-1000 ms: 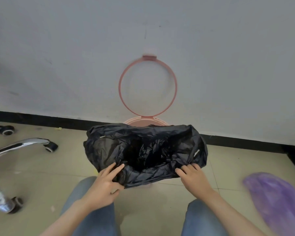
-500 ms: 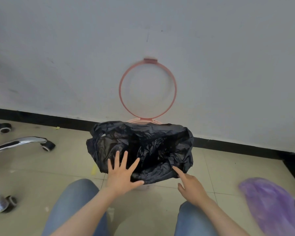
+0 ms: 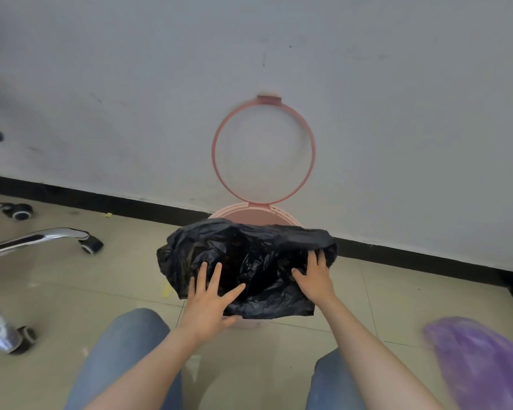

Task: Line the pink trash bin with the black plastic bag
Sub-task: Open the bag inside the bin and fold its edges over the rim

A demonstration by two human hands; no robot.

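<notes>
The pink trash bin (image 3: 251,216) stands against the wall, mostly covered by the black plastic bag (image 3: 249,255) spread over its mouth. Only the bin's far rim shows. Its pink ring lid (image 3: 216,161) is flipped up against the wall. My left hand (image 3: 211,300) lies flat on the bag's near left side with fingers spread. My right hand (image 3: 316,278) presses on the bag's right side, fingers apart and pushed into the plastic. The bin's body is hidden under the bag.
An office chair base (image 3: 42,236) with chrome legs and castors is at the left. A purple plastic bag (image 3: 480,368) lies at the lower right. My knees in jeans (image 3: 128,350) frame the bin. A black skirting board (image 3: 412,255) runs along the wall.
Both hands let go of the bag's near edge and moved forward onto it with fingers spread. The bag has sunk lower over the bin and the bin's far rim shows more.
</notes>
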